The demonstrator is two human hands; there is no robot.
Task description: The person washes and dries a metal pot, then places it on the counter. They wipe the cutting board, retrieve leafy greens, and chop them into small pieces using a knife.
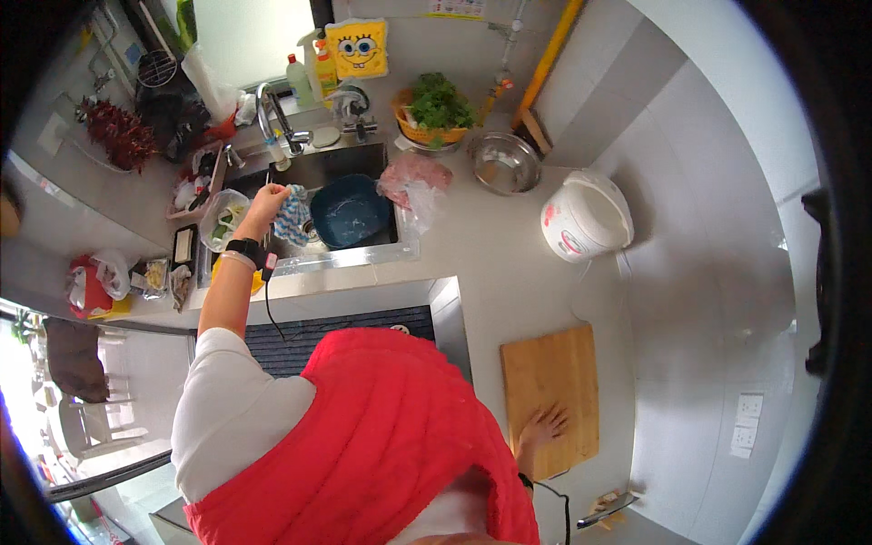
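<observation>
Over the sink (293, 256), my left hand (271, 199) pinches a blue-and-white wavy-patterned cloth (291, 216) that hangs down from the fingers. Beside the cloth, a dark blue plastic basin (351, 211) sits in the sink, wet inside. To the left of my hand is a clear bowl or bag with green and white vegetable pieces (225, 219). Far off to the right, my right hand (545, 426) rests flat on a wooden cutting board (552, 368), fingers spread, holding nothing. Wristbands with a cable are on both wrists.
A chrome faucet (272, 119) rises behind the sink. A pink plastic bag (415, 180) lies at the sink's right rim. Further right stand an orange basket of leafy greens (436, 112), a steel bowl (505, 163) and a white rice cooker (587, 216). A knife (606, 509) lies beyond the board.
</observation>
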